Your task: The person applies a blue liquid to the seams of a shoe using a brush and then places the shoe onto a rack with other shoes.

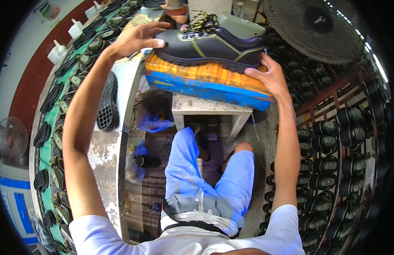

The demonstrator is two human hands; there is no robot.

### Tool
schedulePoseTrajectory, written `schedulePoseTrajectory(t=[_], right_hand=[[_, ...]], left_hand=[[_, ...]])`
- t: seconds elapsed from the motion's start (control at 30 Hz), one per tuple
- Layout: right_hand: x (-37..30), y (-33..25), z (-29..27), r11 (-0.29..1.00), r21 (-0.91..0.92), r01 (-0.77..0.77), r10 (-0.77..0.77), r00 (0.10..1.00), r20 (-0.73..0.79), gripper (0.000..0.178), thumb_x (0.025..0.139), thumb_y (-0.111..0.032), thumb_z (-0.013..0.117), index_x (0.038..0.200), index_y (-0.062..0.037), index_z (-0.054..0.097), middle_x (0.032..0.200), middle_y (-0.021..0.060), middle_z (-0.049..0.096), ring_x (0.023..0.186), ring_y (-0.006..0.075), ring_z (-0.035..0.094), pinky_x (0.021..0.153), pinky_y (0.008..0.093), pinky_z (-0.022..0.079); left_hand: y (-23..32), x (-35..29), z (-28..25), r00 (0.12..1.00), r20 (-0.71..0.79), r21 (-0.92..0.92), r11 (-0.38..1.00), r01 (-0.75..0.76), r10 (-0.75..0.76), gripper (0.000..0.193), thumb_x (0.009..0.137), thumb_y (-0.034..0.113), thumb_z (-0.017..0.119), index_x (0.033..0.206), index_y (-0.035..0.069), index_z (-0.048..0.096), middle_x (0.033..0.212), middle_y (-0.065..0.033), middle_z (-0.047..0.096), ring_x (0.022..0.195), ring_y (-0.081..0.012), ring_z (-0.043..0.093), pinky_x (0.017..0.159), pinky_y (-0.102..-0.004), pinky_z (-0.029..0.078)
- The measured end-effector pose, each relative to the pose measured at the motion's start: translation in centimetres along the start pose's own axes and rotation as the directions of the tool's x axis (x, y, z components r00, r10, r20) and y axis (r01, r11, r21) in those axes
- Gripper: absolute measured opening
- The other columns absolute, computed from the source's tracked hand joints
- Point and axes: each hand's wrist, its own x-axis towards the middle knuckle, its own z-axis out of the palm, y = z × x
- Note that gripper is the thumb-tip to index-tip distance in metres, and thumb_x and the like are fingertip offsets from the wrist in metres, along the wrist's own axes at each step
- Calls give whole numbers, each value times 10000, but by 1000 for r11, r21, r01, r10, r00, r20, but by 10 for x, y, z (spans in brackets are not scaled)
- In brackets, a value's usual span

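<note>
A black work shoe [192,44] with yellow stitching and black-and-yellow laces lies lengthwise in front of me, toe to the left. A green shoe last [241,28] fills its opening. Under the shoe is a block [214,87], orange on top and blue on its side, resting on a pale stool [205,104]. My left hand [139,39] grips the toe, thumb on the near side and the other fingers reaching past its far side. At the heel my right hand [269,75] is closed, thumb against the sole's edge; its other fingers are partly hidden.
A loose black sole [108,102] lies on the worn bench [105,157] at my left. Beyond it, a green conveyor [48,170] carries soles and shoes. A large fan [318,25] stands at the far right, above racks of shoes [324,165]. White bottles [75,28] line the far left.
</note>
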Motion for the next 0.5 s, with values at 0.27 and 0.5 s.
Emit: schedulePoseTrajectory(t=[0.27,0.5], right_hand=[[-1,-6,4,995,-103,-17,16,1000,-14,819,780,-183,929,1468,51,552,1382,189,676,1265,238,639,1137,368,461],[-1,-7,5,998,-63,-12,12,1000,-4,786,779,-195,929,1439,39,575,1359,181,686,1262,228,633,1136,357,449]], left_hand=[[-9,-12,21,997,-56,-244,967,-67,55,771,932,168,794,1594,10,432,1479,-158,607,1368,-247,574,1212,-394,429],[-7,-7,11,997,-82,109,994,-5,14,743,904,146,796,1566,23,481,1387,-159,675,1263,-254,652,1134,-417,531]])
